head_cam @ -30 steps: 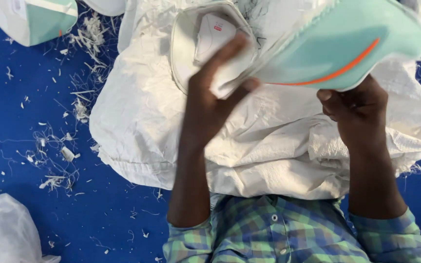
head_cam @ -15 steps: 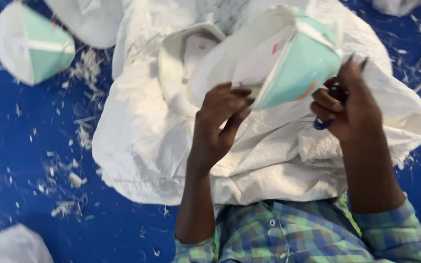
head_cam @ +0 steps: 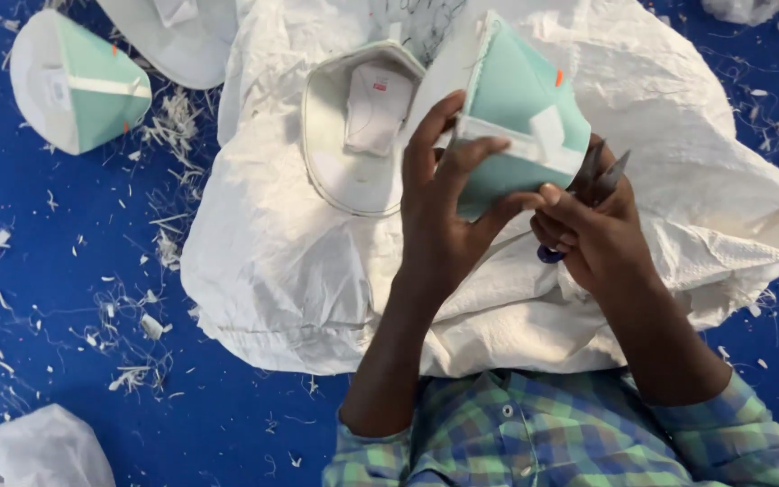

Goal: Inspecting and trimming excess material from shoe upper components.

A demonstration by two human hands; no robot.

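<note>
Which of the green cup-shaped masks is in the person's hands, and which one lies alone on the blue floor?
The green mask over the white sack is held by the left hand. The other green mask lies alone at top left.

A single head-worn camera is looking almost straight down, close in, at the white woven sack lying across the person's lap. The blue floor is showing left and right of the sack, and the checked shirt is filling the bottom edge below it.
</note>
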